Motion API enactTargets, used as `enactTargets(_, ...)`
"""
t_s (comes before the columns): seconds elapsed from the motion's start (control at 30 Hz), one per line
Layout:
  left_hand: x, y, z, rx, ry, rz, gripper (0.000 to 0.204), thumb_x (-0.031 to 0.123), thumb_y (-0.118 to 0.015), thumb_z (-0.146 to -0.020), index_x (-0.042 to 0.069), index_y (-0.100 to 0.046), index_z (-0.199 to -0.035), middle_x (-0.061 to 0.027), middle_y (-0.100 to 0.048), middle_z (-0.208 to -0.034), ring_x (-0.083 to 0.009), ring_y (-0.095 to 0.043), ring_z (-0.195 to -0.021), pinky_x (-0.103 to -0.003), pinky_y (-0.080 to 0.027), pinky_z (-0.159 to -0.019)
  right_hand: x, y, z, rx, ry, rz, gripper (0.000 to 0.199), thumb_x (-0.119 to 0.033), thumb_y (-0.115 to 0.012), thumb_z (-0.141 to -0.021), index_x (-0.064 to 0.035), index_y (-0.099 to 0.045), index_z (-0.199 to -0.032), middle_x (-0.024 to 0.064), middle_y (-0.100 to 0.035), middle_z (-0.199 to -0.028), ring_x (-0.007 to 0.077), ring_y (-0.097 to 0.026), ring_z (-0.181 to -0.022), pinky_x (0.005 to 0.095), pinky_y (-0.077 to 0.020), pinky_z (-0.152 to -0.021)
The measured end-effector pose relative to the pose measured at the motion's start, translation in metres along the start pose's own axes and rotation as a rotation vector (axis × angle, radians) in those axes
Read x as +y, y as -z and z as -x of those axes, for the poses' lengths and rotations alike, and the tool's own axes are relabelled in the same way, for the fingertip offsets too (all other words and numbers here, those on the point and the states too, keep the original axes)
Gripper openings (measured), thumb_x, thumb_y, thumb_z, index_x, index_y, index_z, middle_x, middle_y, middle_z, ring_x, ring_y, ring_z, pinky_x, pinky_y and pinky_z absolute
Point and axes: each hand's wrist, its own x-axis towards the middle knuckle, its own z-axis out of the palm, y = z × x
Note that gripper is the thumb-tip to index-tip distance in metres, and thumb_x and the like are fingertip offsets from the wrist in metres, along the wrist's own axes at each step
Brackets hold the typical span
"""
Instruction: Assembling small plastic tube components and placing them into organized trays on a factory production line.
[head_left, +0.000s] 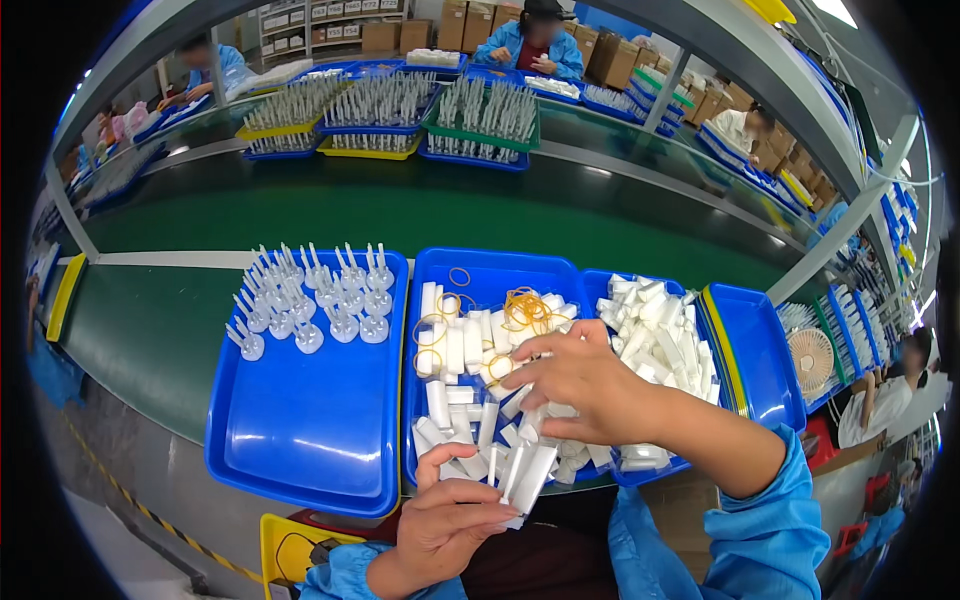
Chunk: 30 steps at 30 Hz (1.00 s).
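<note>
Low over the near edge of the middle blue tray (490,262), my left hand (445,525) pinches a white block (535,475) in clear plastic, with a slim white stick-like piece (513,470) beside it. My right hand (590,390) reaches in from the right, just above that block. Its thumb and index finger come close together at some clear plastic, while the other fingers spread over the tray; what the pinch holds is too hidden to name. Below the hands lie many white blocks (455,350), some bundled with tan rubber bands (525,312).
The left blue tray (300,430) carries rows of clear round-based pieces with upright stems (345,300). On the right, another tray holds heaped white wrapped pieces (660,330), beside stacked trays (765,350). A green conveyor belt (400,205) runs behind. Co-workers (530,50) sit across it.
</note>
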Motion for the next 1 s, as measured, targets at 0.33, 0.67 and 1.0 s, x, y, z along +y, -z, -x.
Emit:
enactTargets(0.33, 0.001, -0.008, -0.005, -0.098, -0.039, 0.001, 0.017, 0.014, -0.073, -0.068, 0.014, -0.071, -0.085, 0.0024, -0.063, -0.076, -0.0182, -0.054, -0.084, -0.039, -0.034, -0.088, -0.003, 0.017, 0.016, -0.045, 0.127, -0.088, 0.023, -0.02, -0.073, -0.069, -0.0151, -0.061, -0.088, -0.0035, -0.059, -0.089, 0.0162, -0.055, -0.091, 0.0358, -0.0294, -0.077)
enactTargets(0.67, -0.001, -0.009, 0.005, -0.23, -0.104, -0.038, 0.023, 0.013, -0.073, -0.062, 0.026, -0.071, -0.081, 0.0143, -0.061, -0.087, -0.0231, -0.045, -0.1, -0.046, -0.017, -0.098, -0.008, 0.018, 0.029, -0.266, -0.021, -0.594, 0.02, -0.019, -0.07, -0.075, -0.0106, -0.063, -0.092, 0.0001, -0.06, -0.084, 0.0187, -0.056, -0.082, 0.0323, -0.0338, -0.076)
enactTargets(1.0, 0.001, -0.016, 0.012, -0.195, -0.122, -0.076, 0.012, 0.018, -0.072, -0.067, 0.028, -0.069, -0.072, 0.0075, -0.06, -0.084, -0.026, -0.042, -0.104, -0.049, -0.016, -0.1, -0.045, 0.008, 0.038, -0.253, 0.0, -0.698, 0.019, -0.022, -0.065, -0.079, -0.0096, -0.061, -0.094, 0.0032, -0.057, -0.087, 0.0207, -0.053, -0.084, 0.0339, -0.0306, -0.078)
